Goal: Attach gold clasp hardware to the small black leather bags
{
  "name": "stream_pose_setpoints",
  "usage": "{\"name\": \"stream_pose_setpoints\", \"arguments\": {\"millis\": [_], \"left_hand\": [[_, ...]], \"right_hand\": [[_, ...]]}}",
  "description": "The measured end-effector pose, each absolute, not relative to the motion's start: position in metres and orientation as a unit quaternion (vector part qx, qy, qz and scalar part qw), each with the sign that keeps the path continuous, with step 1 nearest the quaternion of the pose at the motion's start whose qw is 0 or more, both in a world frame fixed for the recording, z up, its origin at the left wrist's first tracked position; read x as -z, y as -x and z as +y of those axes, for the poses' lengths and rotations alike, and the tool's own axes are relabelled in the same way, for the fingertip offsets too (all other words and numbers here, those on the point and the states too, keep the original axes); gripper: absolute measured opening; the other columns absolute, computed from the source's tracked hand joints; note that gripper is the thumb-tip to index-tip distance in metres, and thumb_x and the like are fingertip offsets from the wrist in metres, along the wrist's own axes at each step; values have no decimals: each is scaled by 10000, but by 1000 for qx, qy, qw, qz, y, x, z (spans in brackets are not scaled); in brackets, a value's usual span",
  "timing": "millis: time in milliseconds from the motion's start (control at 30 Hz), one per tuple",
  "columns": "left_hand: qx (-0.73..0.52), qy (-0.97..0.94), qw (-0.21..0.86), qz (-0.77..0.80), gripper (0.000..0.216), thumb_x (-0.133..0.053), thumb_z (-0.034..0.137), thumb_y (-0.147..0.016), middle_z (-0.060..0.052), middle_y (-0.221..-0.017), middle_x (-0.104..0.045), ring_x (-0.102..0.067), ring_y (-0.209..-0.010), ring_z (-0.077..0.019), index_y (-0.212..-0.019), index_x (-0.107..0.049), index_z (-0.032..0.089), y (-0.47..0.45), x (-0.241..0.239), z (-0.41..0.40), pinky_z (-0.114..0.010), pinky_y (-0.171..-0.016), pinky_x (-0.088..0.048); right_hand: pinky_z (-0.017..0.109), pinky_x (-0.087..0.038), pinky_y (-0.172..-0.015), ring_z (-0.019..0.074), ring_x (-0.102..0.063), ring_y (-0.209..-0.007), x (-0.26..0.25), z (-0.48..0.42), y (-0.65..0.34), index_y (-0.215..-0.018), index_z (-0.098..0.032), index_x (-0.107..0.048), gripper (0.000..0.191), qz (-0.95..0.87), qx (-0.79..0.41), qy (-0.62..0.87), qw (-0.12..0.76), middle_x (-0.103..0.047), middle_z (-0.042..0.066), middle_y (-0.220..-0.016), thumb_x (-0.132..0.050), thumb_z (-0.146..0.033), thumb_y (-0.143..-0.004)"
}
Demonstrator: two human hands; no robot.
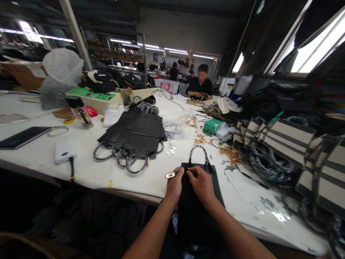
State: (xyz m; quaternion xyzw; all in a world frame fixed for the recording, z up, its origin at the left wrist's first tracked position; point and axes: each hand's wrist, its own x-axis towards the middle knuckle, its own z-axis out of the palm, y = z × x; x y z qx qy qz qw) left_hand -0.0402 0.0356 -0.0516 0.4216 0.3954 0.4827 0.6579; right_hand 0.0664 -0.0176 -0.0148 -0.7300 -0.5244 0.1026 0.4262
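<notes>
A black handbag panel [196, 212] hangs over the table's front edge in front of me, its wrapped loop handle [198, 147] standing up at the far end. My left hand [174, 185] is closed at the panel's left side, on a short black strap whose end carries a gold metal plate [171, 175] with a slot. My right hand [201, 183] pinches at the panel's top, close to the left fingertips. A tiny gold glint shows at its fingertips, but the piece itself is mostly hidden.
Black bag panels [142, 135] with wrapped handles are stacked to the left. Gold fittings [231, 155] lie near a green box [211, 126]. Beige-and-black bag parts [285, 133] crowd the right. A tablet [24, 137] and white power bank [65, 151] lie left. A person [199, 86] works opposite.
</notes>
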Motion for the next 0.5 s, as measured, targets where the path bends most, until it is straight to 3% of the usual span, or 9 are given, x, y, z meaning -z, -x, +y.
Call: {"name": "stream_pose_setpoints", "arguments": {"millis": [200, 500], "left_hand": [[-482, -421, 658, 396, 246, -669, 397, -777, -54, -963, -731, -614, -1002, -245, -885, -729, 184, 41, 54, 38, -310, -955, -417], [-475, -376, 696, 386, 347, -702, 489, -735, -66, -880, -731, -652, -889, -234, -830, -706, 154, 39, 62, 37, -331, -857, -480]], "right_hand": [[274, -444, -667, 179, -632, -705, 21, -17, -63, -839, -211, -660, 176, -550, -57, 735, 393, -703, 32, -800, -529, -323, -875], [283, -474, -601, 181, -648, -577, 20, -27, -64, -795, -209, -671, 237, -446, -165, 736, 483, -696, 3, -657, -606, -434, -833]]}}
